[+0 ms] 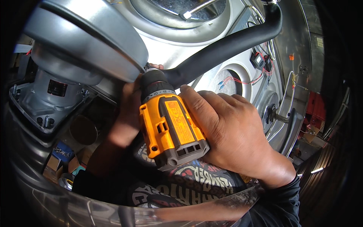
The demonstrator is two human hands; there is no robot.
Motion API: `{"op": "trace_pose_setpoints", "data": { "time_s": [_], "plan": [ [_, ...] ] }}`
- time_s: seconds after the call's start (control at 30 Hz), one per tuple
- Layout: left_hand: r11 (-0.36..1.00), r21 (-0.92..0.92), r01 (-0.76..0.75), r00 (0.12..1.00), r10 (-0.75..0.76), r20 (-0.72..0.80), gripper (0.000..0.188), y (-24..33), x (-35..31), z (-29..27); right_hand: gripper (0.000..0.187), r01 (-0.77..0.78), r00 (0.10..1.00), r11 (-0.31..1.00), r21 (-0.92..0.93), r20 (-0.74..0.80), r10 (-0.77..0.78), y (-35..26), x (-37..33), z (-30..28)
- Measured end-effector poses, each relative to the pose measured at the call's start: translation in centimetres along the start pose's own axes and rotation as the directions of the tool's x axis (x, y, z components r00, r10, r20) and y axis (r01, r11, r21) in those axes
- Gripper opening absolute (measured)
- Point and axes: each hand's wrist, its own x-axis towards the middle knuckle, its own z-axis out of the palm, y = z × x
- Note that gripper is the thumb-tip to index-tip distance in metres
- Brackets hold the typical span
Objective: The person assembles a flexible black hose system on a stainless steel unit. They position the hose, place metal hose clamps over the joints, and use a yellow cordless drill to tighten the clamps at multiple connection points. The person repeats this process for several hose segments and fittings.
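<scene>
A yellow and black cordless drill (160, 126) fills the middle of the view, its chuck pointing away from me. My right hand (236, 130) is closed on its grip, which is mostly hidden beneath the hand and the drill body. The chuck end meets the edge of a large round grey metal housing (109, 49); the bit cannot be made out. My left hand (130, 98) is beyond the drill, beside that edge, mostly in shadow. Its fingertips show curled just past the chuck; what they hold is hidden. A thick black hose (223, 51) runs from there to the upper right.
A grey metal base (56, 96) with upright bolts supports the housing. Red wires (245, 80) and a small black device (258, 60) lie on the white panel. A braided metal hose (200, 8) hangs at the top. A curved shiny metal rim (124, 212) crosses below my arms.
</scene>
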Motion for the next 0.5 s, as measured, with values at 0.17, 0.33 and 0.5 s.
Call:
{"op": "trace_pose_setpoints", "data": {
  "time_s": [0.17,0.33,0.5],
  "plan": [
    [0.79,-0.457,0.409,0.879,-0.476,-0.036,0.042,-1.2,0.3,-0.3,0.071,0.015,0.999,0.998,0.067,0.041,-0.018,1.1,1.0,-1.8],
    [0.574,-0.796,0.194,0.924,-0.38,-0.049,0.031,-3.9,0.4,-0.4,0.053,0.036,0.998,0.991,0.13,0.047,-0.042,2.8,3.5,-3.5],
    [0.876,-0.481,0.045,0.994,-0.088,-0.068,0.033,-7.6,0.6,-0.4,0.061,0.128,0.99,0.987,-0.097,0.069,-0.121,3.0,2.5,-3.4]
  ]
}}
